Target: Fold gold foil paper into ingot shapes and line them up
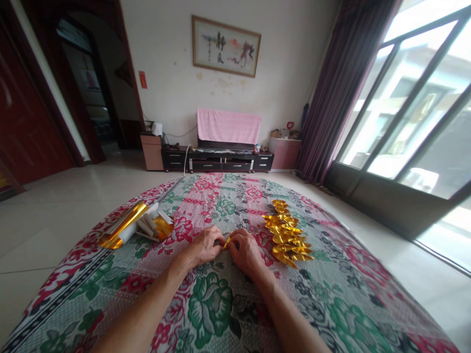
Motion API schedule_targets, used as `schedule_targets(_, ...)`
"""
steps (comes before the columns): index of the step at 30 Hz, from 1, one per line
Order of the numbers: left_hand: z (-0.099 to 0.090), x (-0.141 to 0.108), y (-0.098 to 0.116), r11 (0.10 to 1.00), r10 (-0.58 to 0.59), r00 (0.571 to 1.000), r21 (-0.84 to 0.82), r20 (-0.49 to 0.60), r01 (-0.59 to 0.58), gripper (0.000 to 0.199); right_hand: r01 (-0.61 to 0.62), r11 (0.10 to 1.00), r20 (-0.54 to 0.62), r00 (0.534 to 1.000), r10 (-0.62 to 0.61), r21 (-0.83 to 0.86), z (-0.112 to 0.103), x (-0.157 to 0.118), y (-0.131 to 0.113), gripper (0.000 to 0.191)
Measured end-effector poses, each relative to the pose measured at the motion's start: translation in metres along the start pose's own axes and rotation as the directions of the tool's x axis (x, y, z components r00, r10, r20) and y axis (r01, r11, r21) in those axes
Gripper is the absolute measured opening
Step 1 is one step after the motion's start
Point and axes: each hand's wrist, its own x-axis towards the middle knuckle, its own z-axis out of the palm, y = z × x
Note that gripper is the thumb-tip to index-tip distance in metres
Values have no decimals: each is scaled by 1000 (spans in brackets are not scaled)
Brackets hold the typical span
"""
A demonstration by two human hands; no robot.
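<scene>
A pale wall [162, 39] is seen across the room, with a framed picture [226, 46] hung on it and a small red paper [143, 80] stuck up further to the left. Below the picture, a low dark cabinet [208, 165] is set against the wall, and a pink cloth [228, 125] is draped over something standing on it. The right side is taken up by a dark purple curtain [327, 98] and a large window [401, 113]; a red door [29, 113] is seen at the far left.

In front, a rounded table is covered by a flowered tablecloth [209, 311] in pink, green and grey. Over its middle, a small piece of gold paper [226, 242] is held between the two hands, which are brought close together. It is pinched by the bent fingers of the left hand [206, 246] on one side and of the right hand [245, 250] on the other; the exact fold of the piece cannot be told.

Beside the right hand, well apart from the piece, pointed gold shapes [289, 235] are laid in an overlapping row that is stretched away across the cloth. To the left, rolled gold sheets [127, 223] are heaped beside white strips [147, 223], near the table's edge.
</scene>
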Motion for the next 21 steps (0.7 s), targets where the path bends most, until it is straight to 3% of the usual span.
schedule_targets(21,-1,-1,0,1000,22,1000,-12,7,-22,18,-27,999,-32,999,26,-19,6,0,1,13)
